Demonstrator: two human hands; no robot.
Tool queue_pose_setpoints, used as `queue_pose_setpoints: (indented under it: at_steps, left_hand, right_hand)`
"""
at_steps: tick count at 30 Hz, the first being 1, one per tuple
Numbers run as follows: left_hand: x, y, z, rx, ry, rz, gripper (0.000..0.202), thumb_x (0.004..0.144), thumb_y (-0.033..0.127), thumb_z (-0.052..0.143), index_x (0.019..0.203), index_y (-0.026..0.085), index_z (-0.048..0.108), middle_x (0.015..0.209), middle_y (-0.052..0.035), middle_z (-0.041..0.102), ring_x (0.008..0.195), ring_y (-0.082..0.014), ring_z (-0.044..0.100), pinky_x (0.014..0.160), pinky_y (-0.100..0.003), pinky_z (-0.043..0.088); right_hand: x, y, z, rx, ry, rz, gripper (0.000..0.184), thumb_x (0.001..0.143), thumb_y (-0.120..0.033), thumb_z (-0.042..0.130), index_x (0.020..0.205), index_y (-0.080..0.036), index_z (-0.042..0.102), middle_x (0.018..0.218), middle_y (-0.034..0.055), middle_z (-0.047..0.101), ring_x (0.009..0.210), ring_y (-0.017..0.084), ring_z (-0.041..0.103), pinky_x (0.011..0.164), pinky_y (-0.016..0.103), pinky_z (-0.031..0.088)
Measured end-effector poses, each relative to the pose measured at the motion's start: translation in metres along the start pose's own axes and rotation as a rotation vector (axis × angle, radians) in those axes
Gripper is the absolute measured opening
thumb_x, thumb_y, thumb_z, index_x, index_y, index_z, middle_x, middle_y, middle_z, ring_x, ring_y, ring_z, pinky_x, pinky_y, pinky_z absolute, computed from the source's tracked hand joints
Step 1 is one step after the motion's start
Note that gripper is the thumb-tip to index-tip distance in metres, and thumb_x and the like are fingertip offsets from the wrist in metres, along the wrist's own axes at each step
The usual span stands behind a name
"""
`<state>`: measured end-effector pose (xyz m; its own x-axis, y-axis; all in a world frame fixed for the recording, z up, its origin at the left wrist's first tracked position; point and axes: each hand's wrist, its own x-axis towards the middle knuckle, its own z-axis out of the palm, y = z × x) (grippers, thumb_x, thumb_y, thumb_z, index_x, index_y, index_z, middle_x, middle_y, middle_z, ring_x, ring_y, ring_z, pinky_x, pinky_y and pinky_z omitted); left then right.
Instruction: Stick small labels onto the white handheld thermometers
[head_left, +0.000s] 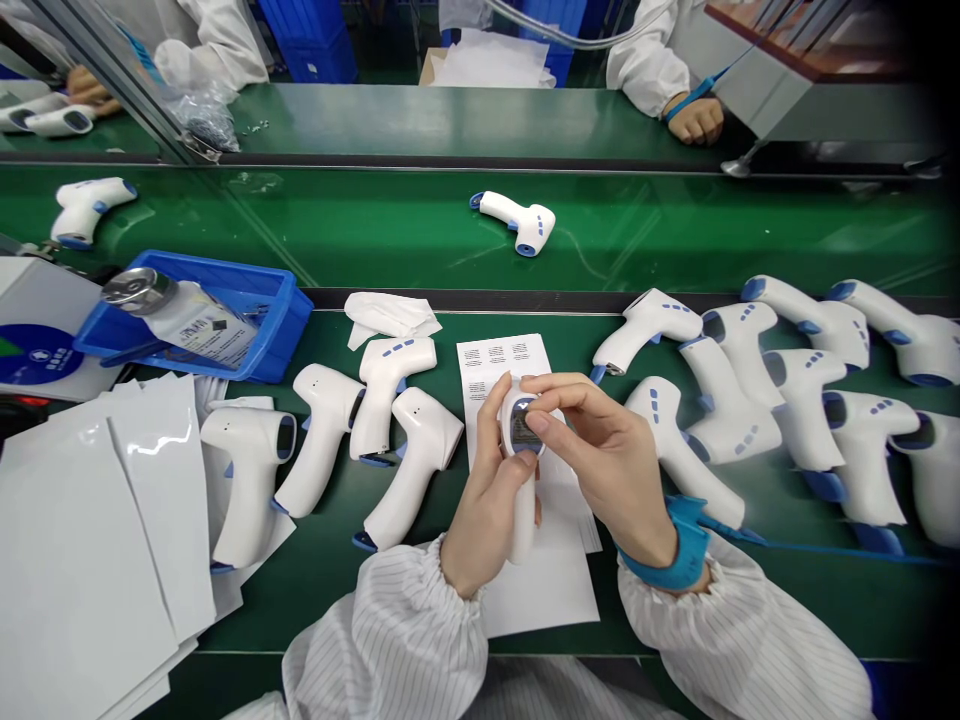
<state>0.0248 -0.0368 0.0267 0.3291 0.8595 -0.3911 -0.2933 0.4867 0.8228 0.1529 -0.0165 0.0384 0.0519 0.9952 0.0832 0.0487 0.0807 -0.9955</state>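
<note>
My left hand (489,490) is wrapped round the handle of a white infrared thermometer (523,520), held upright with its screen facing me. My right hand (600,455) pinches at the thermometer's display with thumb and forefinger; whether a film or label sits between the fingertips I cannot make out. A blue wrist strap (679,550) circles my right wrist. Both hands hover over a white printed sheet (504,362) on the green table.
Several white thermometers lie left (322,440) and right (795,410) of my hands. A stack of white pouches (97,540) sits at the left, behind it a blue bin (262,320) holding a bottle. One thermometer (517,222) rides the conveyor. Other people's hands (697,118) work opposite.
</note>
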Motion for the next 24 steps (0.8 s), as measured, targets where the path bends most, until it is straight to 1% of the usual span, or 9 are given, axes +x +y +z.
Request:
queue_pose_setpoints:
  at_steps: [2,6,10,12,16,18,20,22,24]
  left_hand:
    - [-0.0002,0.0019,0.0005,0.029,0.005,-0.01,0.064,0.096,0.03,0.046,0.153,0.041,0.019,0.079,0.0013,0.056,0.048,-0.0087,0.049,0.049,-0.024,0.044]
    - [0.0001,0.0026,0.0021,0.05,0.003,-0.019,0.066,0.096,0.031,0.048,0.153,0.041,0.018,0.098,-0.0032,0.061,0.048,-0.0075,0.049,0.05,-0.025,0.045]
    - [0.0013,-0.0005,0.0027,0.056,0.008,-0.01,0.065,0.096,0.032,0.048,0.153,0.041,0.019,0.103,-0.0044,0.063,0.048,-0.0082,0.048,0.05,-0.027,0.046]
    - [0.0014,-0.0015,0.0024,0.077,0.015,0.005,0.065,0.095,0.034,0.049,0.153,0.04,0.02,0.109,-0.0062,0.064,0.048,-0.0083,0.049,0.049,-0.027,0.046]
    - [0.0006,-0.0027,0.0014,0.104,0.01,0.018,0.065,0.095,0.036,0.049,0.153,0.041,0.021,0.134,-0.0087,0.056,0.05,-0.0075,0.051,0.05,-0.029,0.049]
    - [0.0001,-0.0036,0.001,0.122,0.014,0.033,0.064,0.095,0.037,0.048,0.153,0.041,0.021,0.14,-0.0085,0.052,0.062,-0.0124,0.06,0.057,-0.032,0.053]
    - [0.0,-0.0047,0.0007,0.146,0.033,0.069,0.064,0.095,0.037,0.049,0.154,0.039,0.023,0.141,-0.0088,0.052,0.086,-0.0223,0.066,0.07,-0.037,0.057]
    - [0.0002,-0.0057,0.0005,0.166,0.055,0.105,0.064,0.095,0.038,0.051,0.154,0.036,0.025,0.139,-0.0092,0.053,0.11,-0.0314,0.062,0.083,-0.043,0.056]
    - [0.0001,-0.0065,0.0004,0.181,0.068,0.124,0.064,0.095,0.039,0.052,0.153,0.035,0.027,0.138,-0.0094,0.054,0.124,-0.0362,0.053,0.091,-0.047,0.054]
  right_hand:
    - [0.001,-0.0013,-0.0011,0.021,-0.017,0.02,0.004,0.086,-0.022,0.069,0.084,-0.025,0.07,0.105,0.003,0.07,0.106,0.021,0.064,0.093,0.038,0.052]
    - [0.003,-0.0023,-0.001,0.018,0.021,0.037,0.008,0.085,-0.02,0.07,0.079,-0.024,0.069,0.098,0.0025,0.069,0.104,0.021,0.065,0.091,0.037,0.054]
    - [0.0042,-0.0012,0.0008,-0.001,0.056,0.025,0.008,0.084,-0.021,0.07,0.077,-0.024,0.069,0.095,0.0031,0.069,0.102,0.022,0.066,0.09,0.037,0.055]
    - [0.0044,-0.0008,0.0013,-0.011,0.069,0.013,0.008,0.084,-0.023,0.071,0.076,-0.024,0.069,0.094,0.0034,0.07,0.101,0.022,0.066,0.089,0.038,0.056]
    - [0.0038,-0.0007,0.0014,-0.024,0.069,0.005,0.008,0.084,-0.024,0.071,0.077,-0.024,0.069,0.094,0.0037,0.07,0.101,0.023,0.067,0.089,0.039,0.056]
    - [0.0032,-0.0005,0.0015,-0.025,0.073,-0.006,0.007,0.084,-0.022,0.071,0.077,-0.024,0.069,0.094,0.0035,0.07,0.101,0.022,0.067,0.09,0.039,0.056]
    - [0.0028,-0.0001,0.0018,-0.026,0.082,-0.025,0.008,0.084,-0.02,0.07,0.078,-0.024,0.069,0.094,0.0032,0.069,0.102,0.022,0.066,0.09,0.038,0.056]
    - [0.0025,0.0003,0.0022,-0.033,0.087,-0.037,0.009,0.084,-0.017,0.07,0.078,-0.024,0.069,0.095,0.0032,0.069,0.102,0.021,0.066,0.089,0.037,0.057]
    - [0.0024,0.0004,0.0025,-0.041,0.091,-0.046,0.01,0.084,-0.015,0.07,0.078,-0.024,0.069,0.095,0.0032,0.069,0.103,0.021,0.066,0.089,0.037,0.057]
